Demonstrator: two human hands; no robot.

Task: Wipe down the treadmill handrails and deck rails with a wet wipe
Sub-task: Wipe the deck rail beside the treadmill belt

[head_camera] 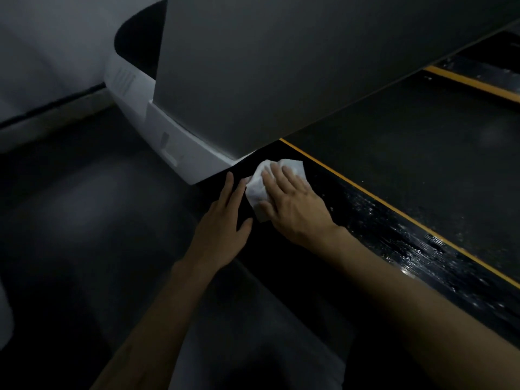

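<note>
A white wet wipe [260, 187] lies on the black deck rail [394, 235] of the treadmill, close to the white base cover. My right hand [292, 204] presses flat on the wipe with straight fingers. My left hand [222, 220] rests flat on the rail's outer edge, its fingertips touching the wipe's left side. The rail behind my right hand glistens wet. A yellow stripe [365, 192] separates the rail from the dark running belt [422, 153].
A broad grey upright [267, 66] rises above the rail's front end, over the white base cover [174, 147]. The dark floor [84, 220] lies to the left. A second yellow-striped rail [478, 85] runs at the far right.
</note>
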